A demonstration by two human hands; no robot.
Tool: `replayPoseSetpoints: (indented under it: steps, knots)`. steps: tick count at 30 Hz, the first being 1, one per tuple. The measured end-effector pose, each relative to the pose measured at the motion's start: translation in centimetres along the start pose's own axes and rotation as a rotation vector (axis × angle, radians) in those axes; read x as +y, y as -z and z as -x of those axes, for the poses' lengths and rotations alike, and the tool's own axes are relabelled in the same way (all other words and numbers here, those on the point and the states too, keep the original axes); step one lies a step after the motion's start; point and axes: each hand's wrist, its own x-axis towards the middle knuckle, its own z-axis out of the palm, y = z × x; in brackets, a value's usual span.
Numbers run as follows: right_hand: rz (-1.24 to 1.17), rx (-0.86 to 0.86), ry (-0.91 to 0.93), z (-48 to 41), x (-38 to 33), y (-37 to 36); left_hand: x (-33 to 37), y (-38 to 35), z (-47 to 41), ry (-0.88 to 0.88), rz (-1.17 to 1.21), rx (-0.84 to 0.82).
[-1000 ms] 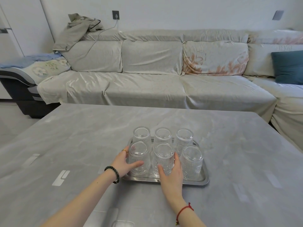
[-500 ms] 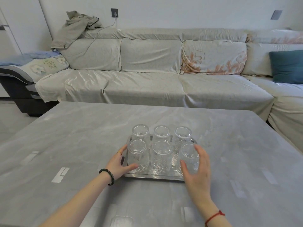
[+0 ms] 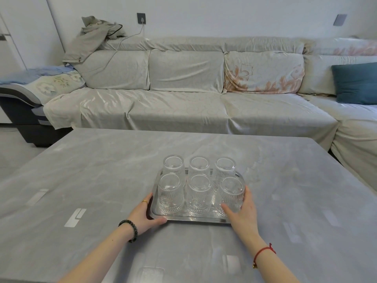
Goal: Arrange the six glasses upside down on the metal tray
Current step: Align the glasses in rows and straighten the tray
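Already six down on the tray

Low in the frame's centre, six glasses point(image 3: 199, 193) stood upside down in two rows on the metal tray point(image 3: 189, 219). The left hand point(image 3: 143, 214) gripped the tray's lower-left corner (thumb along the near rim). The right hand point(image 3: 242, 213) curled round the lower-right glass point(image 3: 231, 196), apparently clasping it.

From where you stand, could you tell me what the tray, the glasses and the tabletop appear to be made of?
Tray: polished metal, probably stainless steel; it mirrors the glasses.
Glasses: clear ribbed glass, seemingly; you see through them.
Tabletop: grey marbled stone or stone-look slab, with a soft sheen.
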Motion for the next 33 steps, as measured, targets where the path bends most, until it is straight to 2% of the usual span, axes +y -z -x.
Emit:
replayPoseSetpoints:
  steps: [6,10,14,17,24,33]
  knots:
    - [0.02,-0.018,0.014,-0.2,0.1,0.0,0.3,-0.1,0.4,-0.001,-0.019,0.01]
    - [0.033,-0.108,0.031,-0.3,0.5,1.1,0.4,0.0,0.4,0.003,-0.042,0.01]
    - [0.143,-0.162,0.08,0.2,2.0,3.9,0.3,-0.2,0.4,-0.007,-0.049,0.011]
    - [0.242,-0.224,0.045,0.9,3.7,5.3,-0.1,-0.5,0.4,-0.026,-0.067,0.046]
    - [0.229,-0.192,0.005,0.7,4.4,4.8,-1.9,-0.8,0.5,0.047,-0.125,0.073]
    - [0.274,-0.238,-0.046,-0.4,4.7,5.0,-1.7,-1.2,0.7,0.003,-0.164,0.125]
